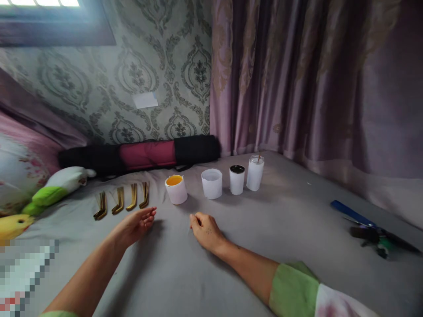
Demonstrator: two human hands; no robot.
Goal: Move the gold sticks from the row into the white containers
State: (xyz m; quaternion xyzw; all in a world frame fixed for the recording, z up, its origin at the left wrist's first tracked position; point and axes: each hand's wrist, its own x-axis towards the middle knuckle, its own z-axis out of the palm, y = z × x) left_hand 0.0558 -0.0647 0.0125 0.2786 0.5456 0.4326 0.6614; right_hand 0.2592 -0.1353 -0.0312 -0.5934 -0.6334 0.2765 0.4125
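My left hand (140, 223) hovers above the grey sheet with its fingers stretched out and slightly bent, holding nothing. Just beyond it are several bundles of bent gold-brown strips (144, 196) in a row. My right hand (207, 231) is closed and low over the sheet, its thumb and forefinger together; whatever may be inside is hidden. Ahead of the hands stand a white-wrapped container with a yellow inside (177, 193), a wide white tub (212, 187), a white-wrapped can with a dark inside (237, 182) and a white-wrapped jar (255, 175) with a thin brown stick.
A blue-handled tool (353, 213) and blurred dark tools (370, 235) lie at right. Plush toys (53, 189) and a pixelated flat thing (23, 277) are at left. A long black-and-red bag (147, 154) lies along the wall, beside purple curtains (297, 79).
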